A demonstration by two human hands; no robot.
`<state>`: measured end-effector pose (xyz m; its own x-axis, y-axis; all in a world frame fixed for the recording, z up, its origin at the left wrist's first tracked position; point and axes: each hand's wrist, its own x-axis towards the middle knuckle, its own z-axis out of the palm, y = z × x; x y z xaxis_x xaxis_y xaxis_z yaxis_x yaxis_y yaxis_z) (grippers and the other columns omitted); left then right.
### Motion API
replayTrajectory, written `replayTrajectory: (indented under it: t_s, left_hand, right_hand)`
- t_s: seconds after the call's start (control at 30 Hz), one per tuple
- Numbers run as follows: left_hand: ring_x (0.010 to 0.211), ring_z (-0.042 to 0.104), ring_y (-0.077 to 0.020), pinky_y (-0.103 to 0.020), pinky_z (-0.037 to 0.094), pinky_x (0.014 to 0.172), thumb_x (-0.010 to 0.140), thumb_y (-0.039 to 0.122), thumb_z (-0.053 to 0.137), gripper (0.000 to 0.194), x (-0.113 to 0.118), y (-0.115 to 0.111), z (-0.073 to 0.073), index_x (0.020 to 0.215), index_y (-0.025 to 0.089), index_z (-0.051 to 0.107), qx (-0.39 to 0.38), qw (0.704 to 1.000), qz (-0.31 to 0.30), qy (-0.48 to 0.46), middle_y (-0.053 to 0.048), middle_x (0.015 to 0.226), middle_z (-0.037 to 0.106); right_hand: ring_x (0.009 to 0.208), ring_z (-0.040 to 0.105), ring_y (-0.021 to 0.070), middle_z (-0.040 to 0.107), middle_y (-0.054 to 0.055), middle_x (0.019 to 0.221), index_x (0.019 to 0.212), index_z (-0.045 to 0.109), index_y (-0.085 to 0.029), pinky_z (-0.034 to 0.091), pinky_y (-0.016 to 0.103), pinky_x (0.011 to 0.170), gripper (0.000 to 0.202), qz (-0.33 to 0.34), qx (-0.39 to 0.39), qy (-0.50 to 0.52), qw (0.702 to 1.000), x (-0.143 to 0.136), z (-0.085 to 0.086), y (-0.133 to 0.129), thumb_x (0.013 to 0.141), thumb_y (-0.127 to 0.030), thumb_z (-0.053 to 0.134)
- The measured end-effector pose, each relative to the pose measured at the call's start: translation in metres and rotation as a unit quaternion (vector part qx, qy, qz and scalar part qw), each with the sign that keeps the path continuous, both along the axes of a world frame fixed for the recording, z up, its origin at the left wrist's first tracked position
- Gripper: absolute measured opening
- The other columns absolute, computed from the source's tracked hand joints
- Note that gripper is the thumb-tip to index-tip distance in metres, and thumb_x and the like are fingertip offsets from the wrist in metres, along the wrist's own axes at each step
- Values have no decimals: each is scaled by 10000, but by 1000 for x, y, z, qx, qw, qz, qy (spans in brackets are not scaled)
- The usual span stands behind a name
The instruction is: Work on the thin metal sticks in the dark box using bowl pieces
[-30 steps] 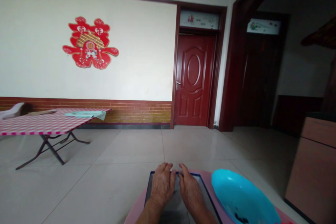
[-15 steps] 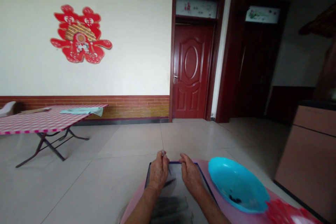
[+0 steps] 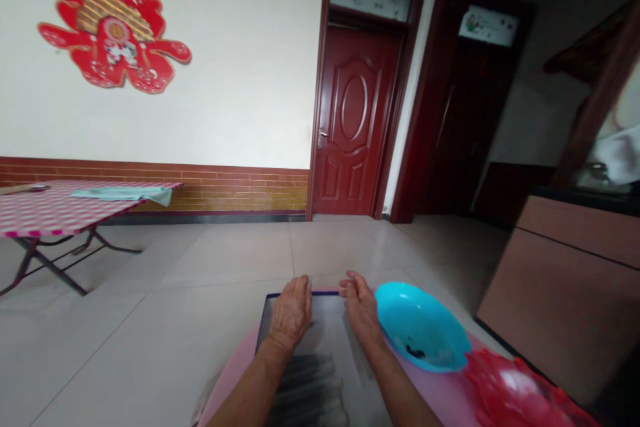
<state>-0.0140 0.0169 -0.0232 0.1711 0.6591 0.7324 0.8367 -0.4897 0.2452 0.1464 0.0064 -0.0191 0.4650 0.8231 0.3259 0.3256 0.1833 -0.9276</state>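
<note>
My left hand and my right hand rest side by side at the far end of a dark flat tray with a blue edge, which lies on a pink surface. Both hands have their fingers curled; the left seems to pinch something thin at the tray's far rim, too small to make out. Dark streaky material covers the near part of the tray. A turquoise bowl with a few dark bits inside sits just right of my right hand.
A red plastic bag lies right of the bowl. A wooden cabinet stands at the right. A folding table with a red checked cloth is at the left, by the wall. A red door is ahead across the tiled floor.
My view has tilted down and turned right, so more of the tray, bowl and red bag shows. My hands went from lying flat to curled at the tray's far edge.
</note>
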Motion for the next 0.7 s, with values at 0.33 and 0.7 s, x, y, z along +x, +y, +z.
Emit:
replayTrajectory:
  t_s: [0.33,0.7]
  left_hand:
    - [708,671,-166,-223,417,608,958,356,320,313,-4,-13,20,788,213,540,-147,985,-45,76,-14,710,674]
    - [759,667,-166,-229,434,657,938,332,319,317,-1,-16,22,780,218,569,-160,978,-99,90,-32,790,695]
  right_hand:
    - [877,645,163,706,81,950,1068,615,-156,497,273,797,340,32,41,-218,975,-14,28,-2,799,-163,409]
    - [677,650,172,731,14,683,656,735,-208,455,243,668,272,153,-195,-388,888,137,66,-27,553,-71,524]
